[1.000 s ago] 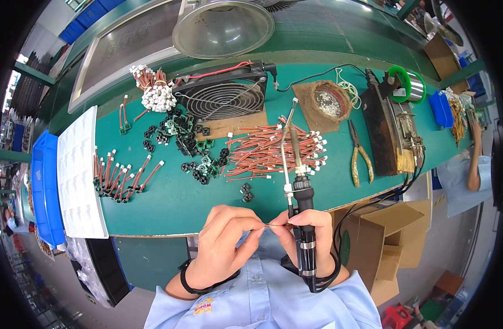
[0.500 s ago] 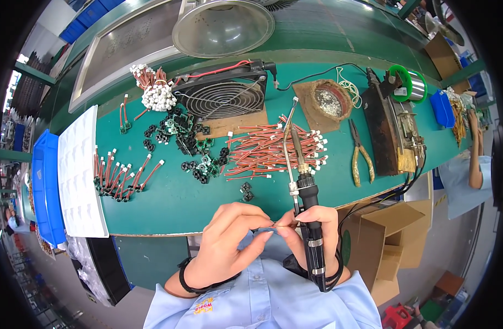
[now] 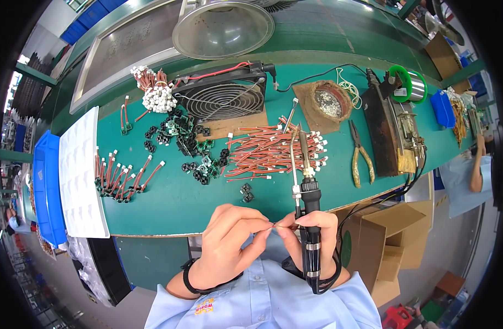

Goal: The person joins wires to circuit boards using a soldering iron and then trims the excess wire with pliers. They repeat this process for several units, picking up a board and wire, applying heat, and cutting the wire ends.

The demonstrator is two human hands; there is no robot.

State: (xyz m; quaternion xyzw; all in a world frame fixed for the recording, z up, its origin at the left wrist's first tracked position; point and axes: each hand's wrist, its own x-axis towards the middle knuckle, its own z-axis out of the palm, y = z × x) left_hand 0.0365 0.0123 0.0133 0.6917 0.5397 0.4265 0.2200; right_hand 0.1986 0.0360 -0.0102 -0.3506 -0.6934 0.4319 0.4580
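Observation:
My left hand (image 3: 229,241) is closed, thumb and finger pinching a thin reddish wire (image 3: 274,225) just past the table's front edge. My right hand (image 3: 320,241) grips a black soldering iron (image 3: 310,196) with a thin metal feed tube alongside, its tip pointing away from me. The thumb and a finger of that same hand meet the other side of the wire; most of it is hidden by fingertips. Beyond the iron's tip lies a pile of red-and-dark wire leads (image 3: 257,153) with white connectors. Two small black parts (image 3: 246,192) lie nearer me.
Behind are small green boards with black parts (image 3: 188,137), a fan (image 3: 224,96) and bundled leads (image 3: 157,96). Wired boards (image 3: 120,186) lie left beside a white tray (image 3: 78,175). Right are a solder-waste dish (image 3: 332,101), pliers (image 3: 360,153), a soldering station (image 3: 385,131) and a solder spool (image 3: 410,85).
The soldering iron has tilted slightly, its tip shifting a little to the right. My pinched fingertips have moved only slightly. At the far right, a co-worker's arm has shifted.

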